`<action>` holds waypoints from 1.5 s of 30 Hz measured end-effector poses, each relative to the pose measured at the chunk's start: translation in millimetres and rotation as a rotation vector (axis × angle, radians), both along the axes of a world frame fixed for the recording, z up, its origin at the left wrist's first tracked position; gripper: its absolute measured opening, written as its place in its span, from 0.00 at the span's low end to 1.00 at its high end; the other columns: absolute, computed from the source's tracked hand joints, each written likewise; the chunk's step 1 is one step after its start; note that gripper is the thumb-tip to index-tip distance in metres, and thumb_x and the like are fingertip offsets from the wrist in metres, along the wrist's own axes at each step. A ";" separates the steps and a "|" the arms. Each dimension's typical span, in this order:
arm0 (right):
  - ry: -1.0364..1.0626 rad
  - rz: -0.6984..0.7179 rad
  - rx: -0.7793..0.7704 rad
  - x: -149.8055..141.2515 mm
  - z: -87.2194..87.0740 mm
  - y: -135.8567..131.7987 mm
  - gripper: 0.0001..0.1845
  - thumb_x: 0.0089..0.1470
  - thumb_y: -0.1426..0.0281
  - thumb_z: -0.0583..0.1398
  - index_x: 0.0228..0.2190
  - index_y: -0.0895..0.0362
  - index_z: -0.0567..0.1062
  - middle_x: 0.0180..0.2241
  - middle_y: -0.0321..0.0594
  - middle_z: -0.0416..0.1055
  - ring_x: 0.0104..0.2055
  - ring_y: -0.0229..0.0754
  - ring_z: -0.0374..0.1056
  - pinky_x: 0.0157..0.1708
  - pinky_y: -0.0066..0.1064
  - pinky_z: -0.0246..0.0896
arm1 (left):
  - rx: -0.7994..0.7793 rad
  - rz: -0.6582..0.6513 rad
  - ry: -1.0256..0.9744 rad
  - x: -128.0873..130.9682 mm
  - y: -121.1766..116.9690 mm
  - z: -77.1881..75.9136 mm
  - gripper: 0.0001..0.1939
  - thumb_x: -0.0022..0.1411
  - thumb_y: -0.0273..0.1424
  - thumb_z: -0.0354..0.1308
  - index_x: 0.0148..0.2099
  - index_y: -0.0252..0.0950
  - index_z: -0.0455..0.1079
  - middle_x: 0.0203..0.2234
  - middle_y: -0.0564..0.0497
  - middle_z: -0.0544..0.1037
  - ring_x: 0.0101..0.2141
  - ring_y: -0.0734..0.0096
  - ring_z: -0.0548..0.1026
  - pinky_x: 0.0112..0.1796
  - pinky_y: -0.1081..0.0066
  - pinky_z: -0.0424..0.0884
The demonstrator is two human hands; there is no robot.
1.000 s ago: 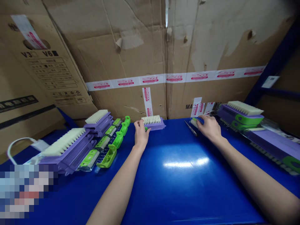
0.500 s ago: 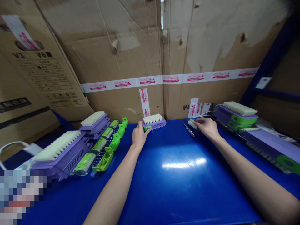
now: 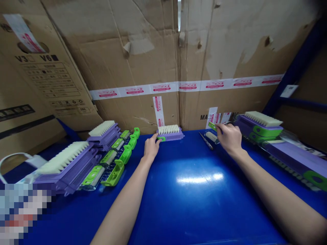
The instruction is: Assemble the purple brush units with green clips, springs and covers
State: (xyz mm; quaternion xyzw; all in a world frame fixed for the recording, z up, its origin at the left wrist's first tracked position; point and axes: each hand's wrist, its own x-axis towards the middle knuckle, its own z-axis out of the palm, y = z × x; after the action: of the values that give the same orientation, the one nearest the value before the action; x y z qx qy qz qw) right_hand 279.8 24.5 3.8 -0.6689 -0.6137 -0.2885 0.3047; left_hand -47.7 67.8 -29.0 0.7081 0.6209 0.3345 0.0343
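Observation:
At the far side of the table, my left hand point(image 3: 151, 147) has its thumb and fingers closed on the left end of a purple brush point(image 3: 173, 136). Cream bristles point up from it, and a green part shows at the gripped end. My right hand point(image 3: 230, 139) pinches a small flat green plastic piece point(image 3: 212, 126), raised a little above the table. Just below that piece lies a whitish block point(image 3: 212, 137) in clear wrapping. A slim screwdriver point(image 3: 205, 141) rests left of the block, between my two hands.
Purple brush bodies point(image 3: 63, 158) are stacked on the left, beside rows of green end caps point(image 3: 125, 154) and wrapped green-and-grey parts point(image 3: 108, 156). More purple-and-green brushes point(image 3: 265, 127) stand on the right. Cardboard point(image 3: 143, 68) walls the back of the blue table point(image 3: 194, 211).
My right hand has lifted the green piece up off the whitish block, which stays on the table. My left hand stays at the brush, which appears slightly turned.

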 end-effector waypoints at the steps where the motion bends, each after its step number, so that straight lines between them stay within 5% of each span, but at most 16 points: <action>1: 0.006 0.030 0.021 -4.5 0.2 -1.2 0.18 0.58 0.67 0.50 0.36 0.59 0.78 0.29 0.49 0.75 0.32 0.46 0.68 0.32 0.32 0.53 | 0.012 -0.005 0.005 0.2 0.8 -0.4 0.18 0.60 0.29 0.57 0.53 0.35 0.68 0.39 0.44 0.79 0.41 0.63 0.77 0.44 0.68 0.69; 11: 0.354 0.679 -0.199 -74.0 -21.6 -12.9 0.13 0.56 0.72 0.54 0.41 0.55 0.75 0.35 0.40 0.78 0.35 0.41 0.74 0.35 0.30 0.66 | 0.166 -0.049 0.225 8.5 -14.6 8.8 0.16 0.61 0.24 0.50 0.52 0.34 0.68 0.35 0.45 0.77 0.39 0.61 0.73 0.41 0.64 0.67; 17: 0.374 0.814 -0.360 -86.1 -23.9 -15.5 0.16 0.55 0.73 0.54 0.45 0.57 0.73 0.34 0.39 0.78 0.34 0.39 0.74 0.37 0.29 0.67 | 0.256 -0.304 0.290 30.4 -34.1 12.6 0.13 0.64 0.29 0.48 0.48 0.37 0.69 0.40 0.47 0.76 0.42 0.63 0.71 0.42 0.64 0.65; 21: 0.231 0.674 -0.232 -73.6 -14.8 -13.3 0.16 0.58 0.71 0.52 0.45 0.58 0.73 0.39 0.44 0.77 0.39 0.42 0.73 0.41 0.31 0.67 | 0.230 -0.486 0.305 43.4 -45.0 13.5 0.14 0.61 0.29 0.51 0.49 0.38 0.70 0.41 0.48 0.75 0.44 0.63 0.69 0.44 0.63 0.65; 25: 0.081 0.306 -0.145 -40.3 -1.0 -11.0 0.17 0.58 0.69 0.50 0.44 0.58 0.74 0.41 0.48 0.75 0.42 0.48 0.72 0.41 0.35 0.66 | 0.134 -0.546 0.337 46.5 -49.4 13.5 0.13 0.59 0.27 0.51 0.45 0.39 0.73 0.40 0.48 0.75 0.44 0.63 0.69 0.44 0.63 0.65; 32: 0.213 -0.263 -0.353 29.8 -3.2 -9.5 0.23 0.55 0.68 0.49 0.48 0.58 0.73 0.43 0.56 0.72 0.35 0.56 0.73 0.30 0.40 0.64 | 0.135 -0.470 0.389 40.1 -48.3 16.5 0.10 0.61 0.35 0.53 0.38 0.36 0.71 0.36 0.46 0.74 0.40 0.62 0.69 0.43 0.61 0.64; 36: 0.264 -0.323 -0.483 45.3 -9.6 -5.9 0.23 0.52 0.66 0.50 0.44 0.61 0.76 0.37 0.60 0.73 0.33 0.58 0.72 0.28 0.41 0.63 | 0.129 -0.452 0.408 38.6 -47.5 17.6 0.09 0.61 0.36 0.53 0.33 0.36 0.68 0.34 0.47 0.74 0.38 0.63 0.68 0.41 0.62 0.63; 42: 0.256 -0.314 -0.289 40.9 -7.6 -4.9 0.24 0.53 0.64 0.50 0.46 0.59 0.75 0.36 0.60 0.74 0.33 0.57 0.72 0.31 0.44 0.64 | 0.115 -0.455 0.385 39.2 -47.7 17.2 0.08 0.61 0.35 0.53 0.33 0.36 0.67 0.33 0.48 0.73 0.38 0.63 0.68 0.41 0.63 0.61; 45: 0.292 -0.360 -0.450 42.8 -5.8 -6.6 0.23 0.52 0.63 0.52 0.45 0.60 0.76 0.37 0.59 0.73 0.35 0.59 0.72 0.31 0.44 0.65 | 0.105 -0.449 0.379 39.5 -48.4 17.8 0.08 0.61 0.35 0.53 0.33 0.36 0.67 0.33 0.48 0.73 0.38 0.63 0.68 0.41 0.64 0.61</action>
State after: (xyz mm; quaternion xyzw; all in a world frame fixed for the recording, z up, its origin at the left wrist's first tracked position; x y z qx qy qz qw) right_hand 322.6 17.9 -2.0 -0.8517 -0.4836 -0.0959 0.1779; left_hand -8.2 19.4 -11.2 0.8783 0.4261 0.2119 -0.0457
